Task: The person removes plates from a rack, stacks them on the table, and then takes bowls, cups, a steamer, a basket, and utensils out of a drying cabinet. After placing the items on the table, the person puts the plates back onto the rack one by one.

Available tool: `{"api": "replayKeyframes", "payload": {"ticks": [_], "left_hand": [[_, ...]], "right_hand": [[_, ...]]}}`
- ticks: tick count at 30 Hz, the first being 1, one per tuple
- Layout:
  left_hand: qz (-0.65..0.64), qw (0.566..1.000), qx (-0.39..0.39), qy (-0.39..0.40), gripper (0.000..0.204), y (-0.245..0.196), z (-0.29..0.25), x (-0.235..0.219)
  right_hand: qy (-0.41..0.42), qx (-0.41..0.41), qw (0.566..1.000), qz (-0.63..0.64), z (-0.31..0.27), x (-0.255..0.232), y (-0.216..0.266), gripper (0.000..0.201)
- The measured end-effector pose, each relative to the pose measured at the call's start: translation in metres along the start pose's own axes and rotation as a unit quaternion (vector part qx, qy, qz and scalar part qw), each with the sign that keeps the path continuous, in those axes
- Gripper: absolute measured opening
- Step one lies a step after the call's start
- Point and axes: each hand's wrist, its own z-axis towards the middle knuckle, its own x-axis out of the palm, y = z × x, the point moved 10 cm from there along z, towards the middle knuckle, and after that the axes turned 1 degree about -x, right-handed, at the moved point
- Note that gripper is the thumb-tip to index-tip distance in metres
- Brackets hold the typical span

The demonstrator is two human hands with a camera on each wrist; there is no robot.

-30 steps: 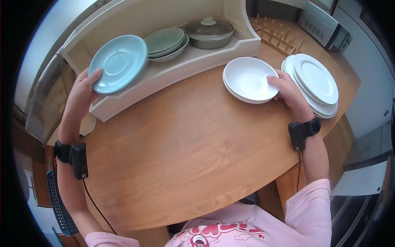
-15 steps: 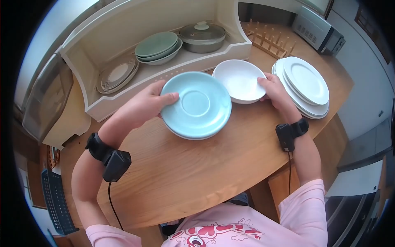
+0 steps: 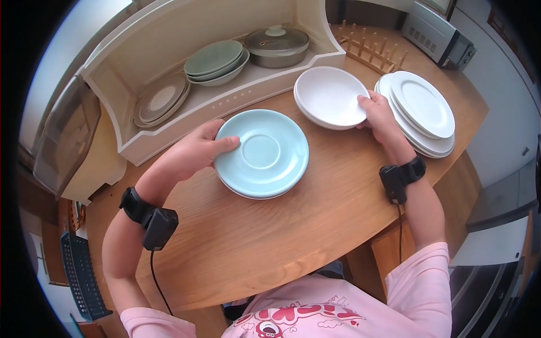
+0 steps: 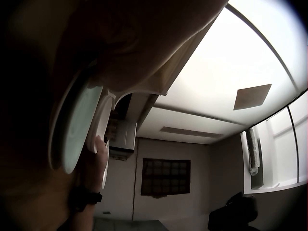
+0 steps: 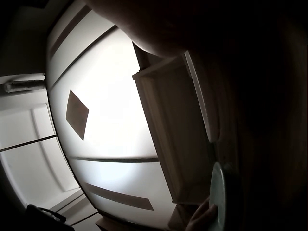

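Observation:
My left hand grips the left rim of a light blue plate, thumb on top, with another plate edge showing beneath it. My right hand pinches the right rim of white bowls, one nested in the other, tilted a little at the back of the table. In the left wrist view the blue plate is seen edge-on, and the right hand holds the bowls beyond it. The right wrist view shows the blue plate low down, held by left-hand fingers.
A cream shelf unit along the back holds beige plates, green bowls and a lidded pot. White plates are stacked on the table's right side, near a wooden peg rack and a silver appliance.
My left hand has brought the blue plate from in front of the shelf's left end rightward and down over the table. The right hand still holds the bowls, now slightly raised and shifted left.

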Motion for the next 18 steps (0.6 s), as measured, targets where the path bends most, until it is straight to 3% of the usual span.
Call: {"api": "replayKeyframes", "payload": {"ticks": [10, 18], "left_hand": [[-0.028, 0.999, 0.023, -0.022, 0.039, -0.001, 0.036, 0.022], [-0.060, 0.998, 0.016, 0.010, 0.043, -0.017, 0.085, 0.060]], "right_hand": [[-0.023, -0.034, 0.988, 0.147, -0.007, -0.005, 0.018, 0.030], [-0.014, -0.048, 0.989, 0.138, -0.009, -0.011, 0.023, 0.028]]}}
